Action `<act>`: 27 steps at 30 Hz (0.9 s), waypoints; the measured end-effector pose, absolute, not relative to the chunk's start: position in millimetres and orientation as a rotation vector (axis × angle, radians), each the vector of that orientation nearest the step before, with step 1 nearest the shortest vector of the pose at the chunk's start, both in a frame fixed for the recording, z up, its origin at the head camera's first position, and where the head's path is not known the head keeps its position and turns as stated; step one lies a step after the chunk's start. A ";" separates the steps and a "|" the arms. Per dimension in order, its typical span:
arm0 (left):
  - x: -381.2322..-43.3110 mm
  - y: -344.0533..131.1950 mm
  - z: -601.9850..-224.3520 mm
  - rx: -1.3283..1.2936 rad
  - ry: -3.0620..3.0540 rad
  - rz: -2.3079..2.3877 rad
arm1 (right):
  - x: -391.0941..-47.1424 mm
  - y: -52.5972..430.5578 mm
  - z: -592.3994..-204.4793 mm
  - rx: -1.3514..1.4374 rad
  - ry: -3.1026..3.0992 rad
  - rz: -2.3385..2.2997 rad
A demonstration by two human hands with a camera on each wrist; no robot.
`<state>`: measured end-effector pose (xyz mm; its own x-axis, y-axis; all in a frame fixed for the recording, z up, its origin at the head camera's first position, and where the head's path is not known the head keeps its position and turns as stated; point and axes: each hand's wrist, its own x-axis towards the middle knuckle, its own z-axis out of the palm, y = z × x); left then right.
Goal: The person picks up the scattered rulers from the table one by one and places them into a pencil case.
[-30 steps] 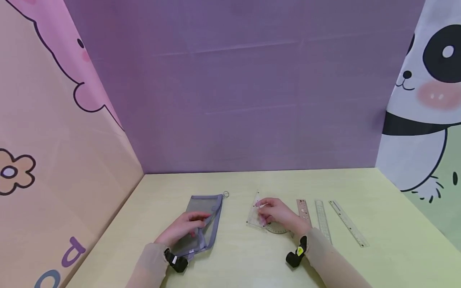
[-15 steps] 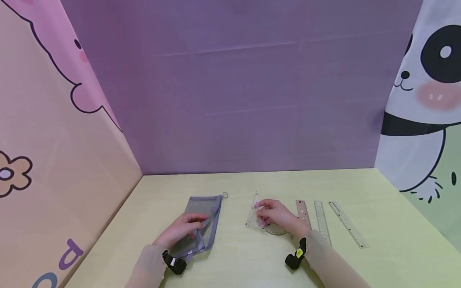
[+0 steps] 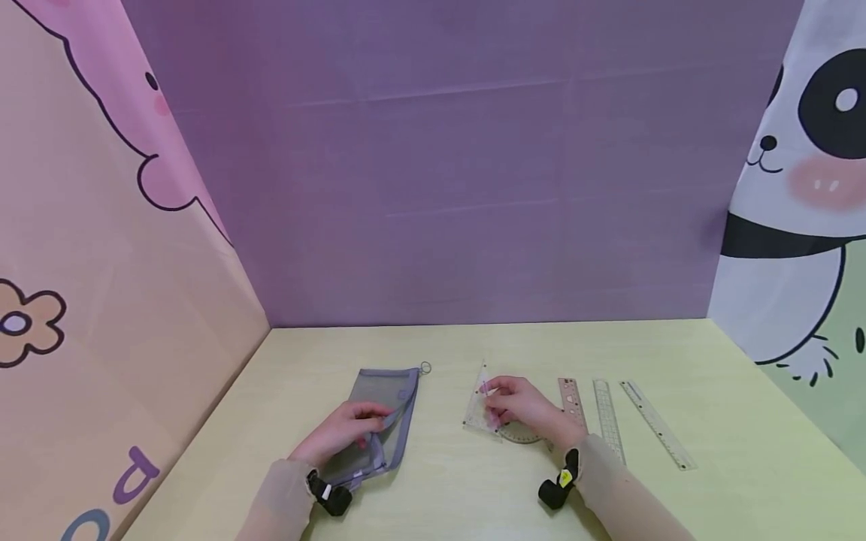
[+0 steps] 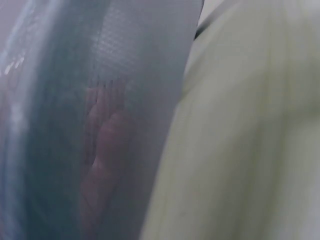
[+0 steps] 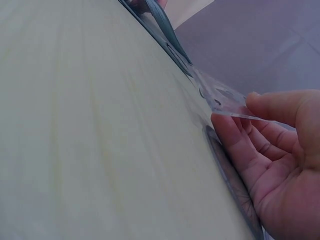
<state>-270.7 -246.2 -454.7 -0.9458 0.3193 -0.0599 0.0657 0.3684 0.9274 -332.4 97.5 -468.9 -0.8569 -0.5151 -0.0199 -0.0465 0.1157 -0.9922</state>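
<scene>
A grey mesh zip pouch (image 3: 383,384) with blue-violet edging lies on the table at left, and my left hand (image 3: 341,430) grips its open edge. Through the mesh in the left wrist view, fingers (image 4: 107,145) show blurred. My right hand (image 3: 524,406) pinches a clear triangular set square (image 3: 476,417) between thumb and fingers. The right wrist view shows the set square (image 5: 220,95) tilted, its held edge raised over the tabletop. Under that hand, a clear protractor (image 3: 518,433) lies flat, partly hidden by the hand.
Right of the protractor lie a pinkish ruler (image 3: 570,398), partly behind my right forearm, a clear ruler (image 3: 608,421) and another clear straight ruler (image 3: 656,424) set at a slant. A small metal ring (image 3: 425,367) sits at the pouch's far corner. A purple backdrop (image 3: 433,188) rises behind the table.
</scene>
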 end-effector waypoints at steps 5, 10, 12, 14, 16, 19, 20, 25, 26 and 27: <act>-274.0 -245.8 -455.8 0.344 2.406 1.599 | -333.4 98.9 -470.0 -0.546 2.039 -1.799; -274.4 -247.9 -455.4 0.357 2.421 1.593 | -335.3 96.4 -472.8 -0.553 2.019 -1.817; -273.8 -248.5 -455.5 0.367 2.416 1.590 | -335.0 95.9 -473.8 -0.545 2.018 -1.814; -273.4 -248.9 -456.1 0.369 2.412 1.584 | -334.2 95.9 -474.2 -0.534 2.023 -1.808; -273.1 -249.2 -456.9 0.356 2.410 1.581 | -333.8 95.9 -474.2 -0.533 2.029 -1.803; -273.9 -249.5 -458.3 0.337 2.410 1.581 | -333.8 95.9 -473.6 -0.538 2.034 -1.802; -274.5 -249.5 -458.8 0.337 2.410 1.581 | -333.8 96.1 -473.3 -0.538 2.039 -1.799; -277.4 -248.3 -458.9 0.353 2.409 1.575 | -334.2 97.5 -471.6 -0.523 2.041 -1.796; -278.0 -247.9 -458.8 0.354 2.408 1.574 | -334.2 98.0 -470.9 -0.523 2.040 -1.796; -278.4 -247.4 -458.5 0.355 2.405 1.575 | -334.3 98.6 -470.1 -0.522 2.038 -1.798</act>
